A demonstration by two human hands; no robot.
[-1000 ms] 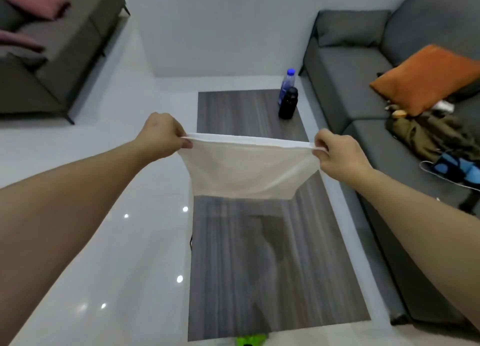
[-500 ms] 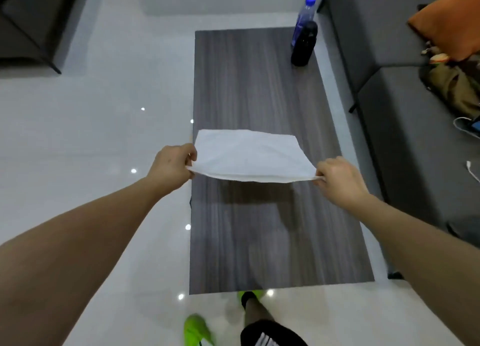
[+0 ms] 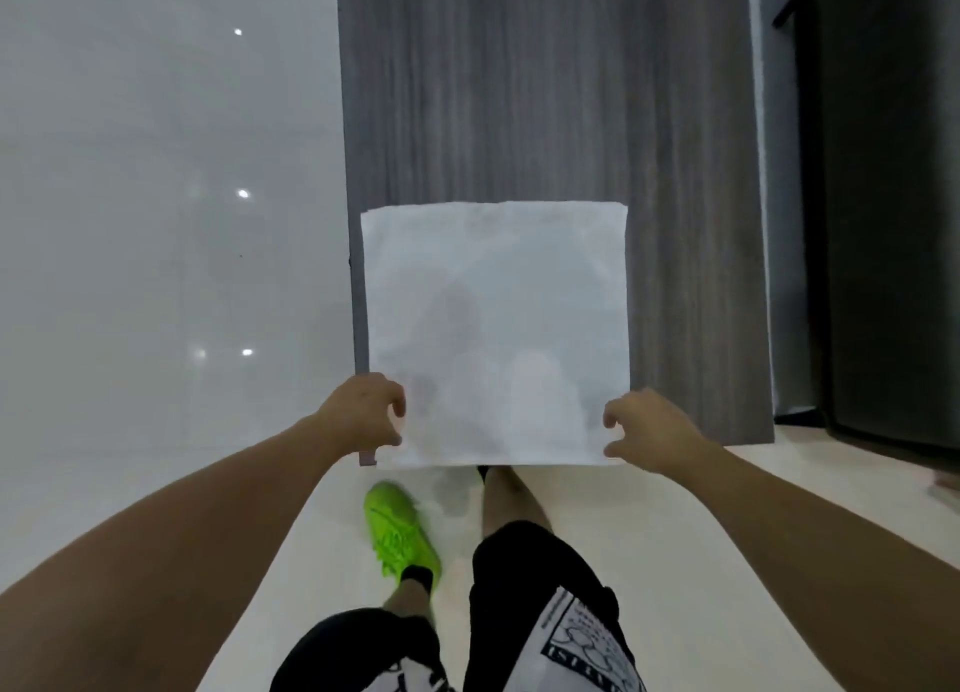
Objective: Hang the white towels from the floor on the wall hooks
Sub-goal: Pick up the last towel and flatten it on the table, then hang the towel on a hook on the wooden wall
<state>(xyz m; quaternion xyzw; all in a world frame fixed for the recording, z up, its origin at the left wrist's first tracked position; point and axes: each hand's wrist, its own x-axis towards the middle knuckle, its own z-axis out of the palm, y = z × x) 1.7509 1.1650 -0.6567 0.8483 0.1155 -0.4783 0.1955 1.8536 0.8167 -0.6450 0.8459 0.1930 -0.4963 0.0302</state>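
At the bottom of the frame stand black shorts (image 3: pixel 540 603) and a green shoe (image 3: pixel 397 533). Above them, left hand (image 3: pixel 363 416) and right hand (image 3: pixel 647 429) hover with loosely curled fingers beside the near corners of the white towel (image 3: pixel 496 327), gripping nothing. It lies flat on the grey wooden table (image 3: pixel 545 93), centre frame.

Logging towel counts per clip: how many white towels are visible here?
1. The white towel lies spread flat on the near end of the wood-grain table, with both hands at its near corners. Others may lie outside the view.
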